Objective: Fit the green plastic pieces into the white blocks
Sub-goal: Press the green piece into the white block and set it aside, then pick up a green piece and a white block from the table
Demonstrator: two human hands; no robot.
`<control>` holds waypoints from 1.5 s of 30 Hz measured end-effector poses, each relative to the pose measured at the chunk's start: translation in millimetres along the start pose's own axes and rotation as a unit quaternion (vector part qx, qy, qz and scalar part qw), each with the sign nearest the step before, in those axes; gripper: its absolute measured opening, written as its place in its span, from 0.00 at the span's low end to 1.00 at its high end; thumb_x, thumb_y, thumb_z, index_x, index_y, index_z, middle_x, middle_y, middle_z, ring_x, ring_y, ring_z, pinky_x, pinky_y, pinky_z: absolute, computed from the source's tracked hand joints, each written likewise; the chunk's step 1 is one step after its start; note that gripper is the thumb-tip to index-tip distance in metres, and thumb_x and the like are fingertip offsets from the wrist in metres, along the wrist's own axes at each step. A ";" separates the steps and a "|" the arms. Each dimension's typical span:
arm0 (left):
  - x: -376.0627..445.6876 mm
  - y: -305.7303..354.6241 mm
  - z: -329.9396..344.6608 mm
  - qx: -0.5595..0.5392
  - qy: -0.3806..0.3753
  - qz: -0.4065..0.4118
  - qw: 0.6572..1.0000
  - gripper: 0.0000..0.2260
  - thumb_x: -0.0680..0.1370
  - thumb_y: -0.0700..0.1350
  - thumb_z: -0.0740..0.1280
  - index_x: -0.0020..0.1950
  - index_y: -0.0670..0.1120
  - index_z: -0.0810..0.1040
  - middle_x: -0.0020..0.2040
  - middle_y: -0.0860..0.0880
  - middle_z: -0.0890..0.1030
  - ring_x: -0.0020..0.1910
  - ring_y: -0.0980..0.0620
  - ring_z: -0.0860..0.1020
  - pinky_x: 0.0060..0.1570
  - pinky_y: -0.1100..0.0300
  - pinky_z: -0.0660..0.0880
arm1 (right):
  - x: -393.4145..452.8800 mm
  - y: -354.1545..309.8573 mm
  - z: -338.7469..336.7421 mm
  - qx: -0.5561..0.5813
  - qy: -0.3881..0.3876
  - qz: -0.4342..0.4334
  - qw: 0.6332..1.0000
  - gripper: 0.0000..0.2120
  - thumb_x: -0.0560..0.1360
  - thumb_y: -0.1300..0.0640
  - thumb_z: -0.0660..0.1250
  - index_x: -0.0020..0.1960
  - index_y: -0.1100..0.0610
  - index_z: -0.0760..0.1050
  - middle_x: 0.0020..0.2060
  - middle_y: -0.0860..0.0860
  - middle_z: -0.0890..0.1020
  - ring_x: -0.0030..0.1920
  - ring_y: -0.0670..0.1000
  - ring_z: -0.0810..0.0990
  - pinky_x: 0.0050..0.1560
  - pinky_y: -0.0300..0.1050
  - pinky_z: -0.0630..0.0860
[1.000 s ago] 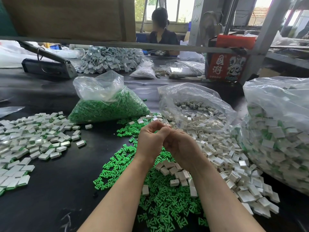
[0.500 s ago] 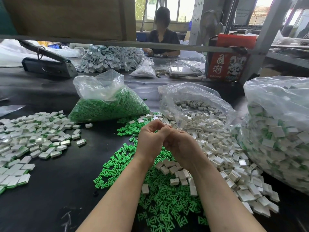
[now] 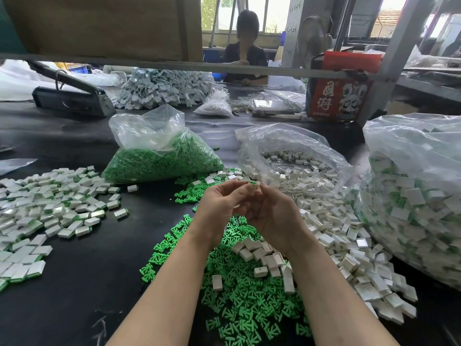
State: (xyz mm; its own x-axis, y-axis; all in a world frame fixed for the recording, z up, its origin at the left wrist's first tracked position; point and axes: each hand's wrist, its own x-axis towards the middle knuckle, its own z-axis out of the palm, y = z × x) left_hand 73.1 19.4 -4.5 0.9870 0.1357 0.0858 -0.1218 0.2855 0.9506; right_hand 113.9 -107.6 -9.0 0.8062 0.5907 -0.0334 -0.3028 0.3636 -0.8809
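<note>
Both hands, left hand [image 3: 219,206] and right hand [image 3: 272,216], have parted slightly, fingertips now pinching a white block [image 3: 252,188] with green showing at its top, apparently just fitted

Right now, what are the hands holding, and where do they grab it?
The hands hold one small white block between their fingertips, gripping its sides, with a green piece showing at its top.
</note>
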 end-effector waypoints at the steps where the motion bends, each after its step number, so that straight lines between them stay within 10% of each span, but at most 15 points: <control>1: 0.0 0.6 -0.6 -0.001 0.000 -0.003 1.000 0.10 0.67 0.49 0.75 0.45 0.46 0.87 0.46 0.43 0.86 0.46 0.46 0.81 0.48 0.55 0.77 | 0.4 -0.1 0.2 -0.001 0.001 0.000 1.000 0.18 0.81 0.53 0.53 0.47 0.60 0.78 0.33 0.56 0.79 0.36 0.53 0.74 0.38 0.43 0.66; 13: 1.4 18.4 -57.3 0.126 0.151 0.034 0.980 0.10 0.71 0.41 0.76 0.50 0.50 0.82 0.44 0.47 0.86 0.44 0.52 0.84 0.43 0.60 0.78 | -2.2 -6.0 -3.2 -0.145 0.116 -0.063 0.981 0.16 0.81 0.54 0.60 0.40 0.59 0.80 0.28 0.55 0.79 0.28 0.48 0.70 0.31 0.42 0.62; 17: 0.5 19.1 -105.7 0.340 0.289 0.073 0.892 0.09 0.73 0.39 0.75 0.44 0.53 0.82 0.40 0.50 0.84 0.41 0.49 0.82 0.42 0.59 0.75 | -4.4 -5.7 -2.9 -0.243 0.167 -0.125 0.947 0.12 0.80 0.59 0.62 0.42 0.59 0.80 0.28 0.53 0.79 0.27 0.45 0.74 0.32 0.36 0.70; 23: -17.8 18.2 -151.0 0.544 0.453 -0.017 0.706 0.08 0.75 0.37 0.68 0.51 0.45 0.83 0.46 0.40 0.83 0.42 0.39 0.77 0.37 0.55 0.67 | -2.6 0.7 -10.4 -0.540 0.204 -0.130 0.806 0.04 0.78 0.57 0.67 0.45 0.54 0.78 0.37 0.49 0.81 0.37 0.49 0.80 0.37 0.41 0.79; 33: -21.2 25.1 -142.5 0.599 0.461 -0.130 0.642 0.19 0.75 0.43 0.68 0.65 0.40 0.75 0.64 0.35 0.72 0.62 0.33 0.72 0.58 0.43 0.69 | -3.2 -3.4 -6.3 -0.794 0.139 0.021 0.591 0.15 0.71 0.49 0.60 0.56 0.52 0.69 0.47 0.49 0.77 0.52 0.52 0.73 0.55 0.48 0.71; 36: -15.3 27.5 -132.2 0.588 0.437 -0.068 0.677 0.17 0.75 0.47 0.70 0.63 0.43 0.77 0.61 0.36 0.76 0.60 0.34 0.73 0.57 0.44 0.70 | -2.6 -4.2 -7.2 -0.816 0.134 0.038 0.561 0.13 0.71 0.54 0.60 0.55 0.54 0.70 0.48 0.50 0.77 0.53 0.54 0.73 0.55 0.49 0.70; 40: -4.9 30.6 -103.7 0.438 0.336 0.030 0.833 0.07 0.76 0.44 0.71 0.52 0.46 0.82 0.48 0.45 0.83 0.48 0.44 0.80 0.48 0.55 0.75 | -2.2 -2.3 -10.3 -0.814 0.137 0.008 0.564 0.05 0.73 0.57 0.60 0.48 0.54 0.71 0.41 0.49 0.77 0.47 0.52 0.74 0.51 0.47 0.70; 45: 2.7 22.8 -59.0 0.311 0.162 -0.027 0.936 0.03 0.78 0.42 0.70 0.50 0.47 0.81 0.44 0.48 0.83 0.40 0.54 0.79 0.38 0.61 0.75 | -0.1 2.5 -13.1 -0.788 0.155 -0.027 0.596 0.04 0.74 0.55 0.63 0.48 0.54 0.73 0.40 0.49 0.78 0.44 0.51 0.76 0.45 0.43 0.74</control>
State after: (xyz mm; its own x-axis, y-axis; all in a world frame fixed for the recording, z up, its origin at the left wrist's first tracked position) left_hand 66.8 82.2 -0.2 0.8946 0.4457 0.0330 0.1111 -0.2933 0.9495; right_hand 119.7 -116.2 -17.4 0.9223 0.3586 0.1440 0.3835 -0.8954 -0.2262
